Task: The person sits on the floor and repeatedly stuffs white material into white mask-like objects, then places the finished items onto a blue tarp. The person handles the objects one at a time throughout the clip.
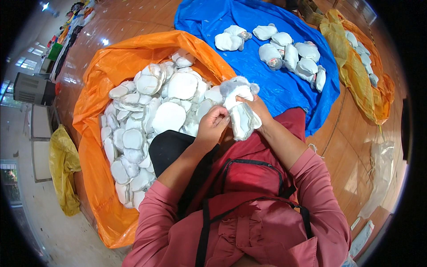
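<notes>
In front of my lap I hold a small grey-and-white plush toy, with fuzzy grey ears at its top and a limp, flat white-edged lower part. My right hand is closed around its upper part from the right side. At its left edge my left hand has its fingers curled in a pinch, the tips against the fabric. What lies between those fingertips is too small to make out. Beside my left arm, an orange sack with rolled-down sides holds a heap of flat, rounded white fabric pieces.
Ahead to the right, a blue sheet bears several puffy grey-and-white plush toys. Farther right, a yellow-orange sack holds more. A yellow bag lies by the left wall. Clear plastic rests on the tiled floor.
</notes>
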{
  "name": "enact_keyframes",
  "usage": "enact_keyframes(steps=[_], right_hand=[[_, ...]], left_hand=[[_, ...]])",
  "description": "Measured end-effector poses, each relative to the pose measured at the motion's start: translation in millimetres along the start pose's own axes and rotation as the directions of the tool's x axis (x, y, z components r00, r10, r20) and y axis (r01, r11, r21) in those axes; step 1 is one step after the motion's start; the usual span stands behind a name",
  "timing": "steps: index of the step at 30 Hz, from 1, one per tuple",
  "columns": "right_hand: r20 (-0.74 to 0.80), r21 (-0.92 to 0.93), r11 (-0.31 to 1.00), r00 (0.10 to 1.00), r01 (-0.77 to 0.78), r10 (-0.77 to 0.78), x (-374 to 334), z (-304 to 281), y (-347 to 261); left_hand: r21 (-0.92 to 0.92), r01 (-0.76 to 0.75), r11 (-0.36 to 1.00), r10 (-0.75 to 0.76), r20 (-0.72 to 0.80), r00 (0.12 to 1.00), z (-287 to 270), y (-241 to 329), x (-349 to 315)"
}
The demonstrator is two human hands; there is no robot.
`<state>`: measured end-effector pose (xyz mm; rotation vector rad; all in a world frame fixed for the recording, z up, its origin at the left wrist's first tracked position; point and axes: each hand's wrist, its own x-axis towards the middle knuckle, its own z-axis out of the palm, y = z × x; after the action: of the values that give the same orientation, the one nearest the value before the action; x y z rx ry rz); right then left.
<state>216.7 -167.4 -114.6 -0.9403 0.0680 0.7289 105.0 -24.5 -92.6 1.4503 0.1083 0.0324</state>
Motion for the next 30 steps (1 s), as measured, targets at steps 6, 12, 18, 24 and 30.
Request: enact_keyframes(steps=[6,12,18,24,30], right_hand=[[-0.073,-0.473,0.865,0.971,0.166,-0.226,8.0,-16.7,-1.5],[0.32,-0.906,0.274,0.945,0.324,-0.061,-12.2,-2.0,9.3],[0.525,-0.754,0.372,0.837,0.542,-0.154,-21.5,4.9,-5.9],[0.452,-0.341,0.835,0.854,0.433,-0.258,-12.7,-0.1,9.1],[0.404,-0.561,0.711,0.89,0.423,-0.211,-8.8,-9.3,16.3]], left_hand=[[0.485,-0.052,0.873,0.149,-0.163,0.975,1.2,15.0,3.2],[0.684,0.113,0.721,-0.012,-0.15,0.989,-2.4,8.6,6.9],[0.34,0.139,0.93,-0.058,-0.239,0.969,-13.5,8.3,7.5],[0.173,0.061,0.983,0.006,-0.365,0.931,-17.7,20.5,9.9],[-0.039,0.016,0.999,-0.034,-0.495,0.868,-18.1,17.5,10.5]])
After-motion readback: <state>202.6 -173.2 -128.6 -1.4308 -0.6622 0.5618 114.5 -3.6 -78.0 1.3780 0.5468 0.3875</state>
